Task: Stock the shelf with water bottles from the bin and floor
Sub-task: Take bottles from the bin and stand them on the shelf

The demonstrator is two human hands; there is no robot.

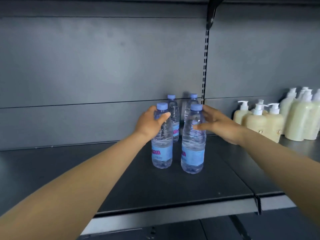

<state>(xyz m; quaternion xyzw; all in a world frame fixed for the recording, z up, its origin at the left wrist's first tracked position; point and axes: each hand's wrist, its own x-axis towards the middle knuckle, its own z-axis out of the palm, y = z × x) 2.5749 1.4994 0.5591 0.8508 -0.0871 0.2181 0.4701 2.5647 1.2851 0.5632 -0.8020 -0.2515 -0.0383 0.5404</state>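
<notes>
My left hand (pixel 150 124) wraps the ribbed shoulder of the front left water bottle (pixel 162 139), thumb curled across its clear plastic; my right hand (pixel 218 124) has fingers spread and nearly straight beside the front right water bottle (pixel 193 141), thumb tip touching its wall, not closed round it. Both bottles stand upright on the dark matte metal shelf (pixel 173 186), about midway between its front edge and the back panel (pixel 97 66), near the slotted upright (pixel 205 66). Two more water bottles (pixel 173 116) stand just behind them, against the grey sheet-metal panel. All four are transparent, ridged, with rounded lilac-blue screw caps and pale blue labels bearing magenta letters; only "an" reads on the front left one, the rest is cut off. On the neighbouring shelf section to the right stand cream-coloured pump dispenser bottles (pixel 275 122) with white pumps, clustered toward the back.
</notes>
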